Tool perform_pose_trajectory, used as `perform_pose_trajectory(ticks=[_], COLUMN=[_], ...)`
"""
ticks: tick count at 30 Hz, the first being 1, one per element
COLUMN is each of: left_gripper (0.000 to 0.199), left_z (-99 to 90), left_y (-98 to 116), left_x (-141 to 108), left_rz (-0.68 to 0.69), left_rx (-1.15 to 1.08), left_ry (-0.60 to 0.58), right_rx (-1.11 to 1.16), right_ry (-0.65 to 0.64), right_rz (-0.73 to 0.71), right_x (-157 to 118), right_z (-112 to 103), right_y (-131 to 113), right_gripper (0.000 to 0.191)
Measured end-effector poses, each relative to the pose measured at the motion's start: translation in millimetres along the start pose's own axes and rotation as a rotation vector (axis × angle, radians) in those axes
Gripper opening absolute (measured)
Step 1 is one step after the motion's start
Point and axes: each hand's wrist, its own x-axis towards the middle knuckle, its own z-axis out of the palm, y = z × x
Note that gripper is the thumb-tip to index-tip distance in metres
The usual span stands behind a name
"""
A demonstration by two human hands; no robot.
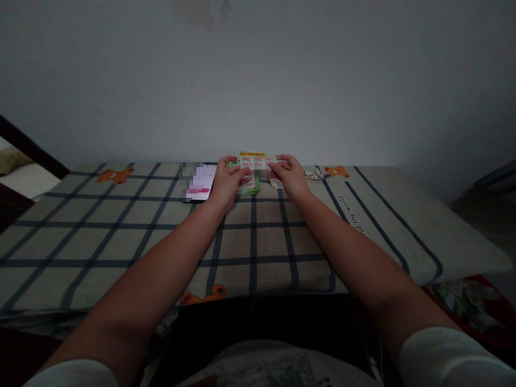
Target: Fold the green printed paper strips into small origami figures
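A small printed card (258, 162) with a yellow top strip is held up between both hands above the far part of the table. Its left side is pinched by my left hand (228, 181), fingers closed. My right hand (291, 176) pinches the right side between thumb and fingers. Below and behind the card lies a stack of green-edged cards (252, 189), partly hidden by my left hand. More white printed pieces (276, 183) lie beside my right hand, partly covered by it.
A phone with a lit screen (203, 181) lies left of my left hand. Crumpled wrapper pieces (316, 175) are right of my right hand. The checked tablecloth (121, 236) meets a grey wall (258, 80). A red container (479, 306) stands at lower right.
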Motion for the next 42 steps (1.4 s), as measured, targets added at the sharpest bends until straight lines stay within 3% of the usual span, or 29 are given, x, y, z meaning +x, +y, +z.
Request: perform_pose_trajectory(ticks=[3, 7, 12, 19, 24, 30, 36, 42], left_gripper=[0.053, 0.045, 0.049, 0.059, 0.059, 0.057, 0.033, 0.028], left_z=[1.5, 5.1, 4.1, 2.9, 3.7, 3.4, 1.0, 0.5], left_y=[0.4, -0.3, -2.1, -6.2, -6.8, -7.5, -8.1, -7.7], left_x=[-2.5, -5.5, -3.1, -5.0, -7.5, -3.4, -2.0, -0.7], left_rz=[-0.052, -0.108, -0.026, 0.031, -0.012, 0.057, -0.018, -0.045], left_rx=[-0.055, -0.086, -0.058, -0.022, -0.015, -0.021, -0.056, -0.046], left_ry=[-0.039, -0.104, -0.063, -0.103, -0.164, -0.134, -0.165, -0.081], right_rx=[-0.015, 0.011, 0.070, 0.112, 0.098, 0.101, 0.100, 0.063], right_ry=[-0.011, -0.045, -0.081, -0.274, -0.254, -0.252, -0.203, -0.168], right_rz=[-0.030, -0.053, 0.042, 0.135, 0.123, 0.131, 0.145, 0.105], right_x=[-4.7, -8.6, -7.3, -8.5, -7.3, -6.6, -5.5, -6.2], right_z=[1.7, 3.0, 5.5, 9.1, 6.5, 6.8, 6.2, 5.8], right_y=[-2.4, -5.9, -3.5, 5.9, 5.7, 5.1, 0.6, -1.9], right_gripper=[0.058, 0.070, 0.081, 0.046, 0.043, 0.040, 0.035, 0.037])
